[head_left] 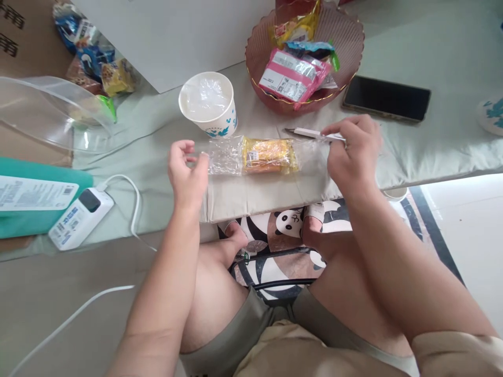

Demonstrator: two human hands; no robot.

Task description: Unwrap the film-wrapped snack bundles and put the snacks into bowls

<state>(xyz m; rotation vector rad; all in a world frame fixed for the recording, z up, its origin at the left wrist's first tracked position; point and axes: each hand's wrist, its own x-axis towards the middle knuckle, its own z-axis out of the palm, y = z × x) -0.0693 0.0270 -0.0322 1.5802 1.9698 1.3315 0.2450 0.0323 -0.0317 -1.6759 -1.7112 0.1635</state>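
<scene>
A yellow snack packet (269, 155) lies near the table's front edge, inside a long clear plastic wrap (226, 155) that stretches out to both sides. At the wrap's left end is my left hand (188, 170), its fingers curled and the thumb against the plastic. My right hand (353, 152) has its fingers bent down on the wrap's right end, pinching it. Just behind the packet lies a white pen (308, 133), its right part reaching under my right fingers. A paper cup (208, 104) with clear plastic inside stands behind the wrap's left part.
Behind the packet, a pink glass bowl (353, 47) holds several snacks. A black phone (387, 98) lies right of it. At left are a white power bank (80, 219) with a cable, a teal container (35, 196), a clear plastic bowl (51, 112) and more snacks (94, 57).
</scene>
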